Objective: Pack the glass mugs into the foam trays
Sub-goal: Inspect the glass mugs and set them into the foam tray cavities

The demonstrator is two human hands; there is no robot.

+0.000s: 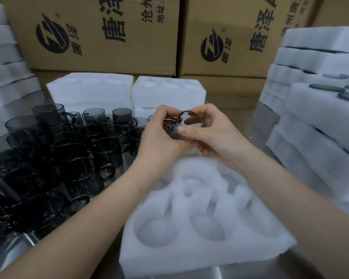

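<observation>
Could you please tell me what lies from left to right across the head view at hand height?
loose glass mugs → left hand → held mug → right hand → stacked foam trays

The glass mugs point(69, 158) at the left are smoky, see-through glass, smooth and glossy; the held mug point(174, 130) at centre is alike. The foam tray point(206, 248) at lower centre is white, matt, soft-looking foam, as are the foam stacks point(320, 121) at right. The cardboard boxes point(109, 47) across the top are brown and matt. The tabletop point(14, 252) at lower left looks like dull-sheened metal.
</observation>
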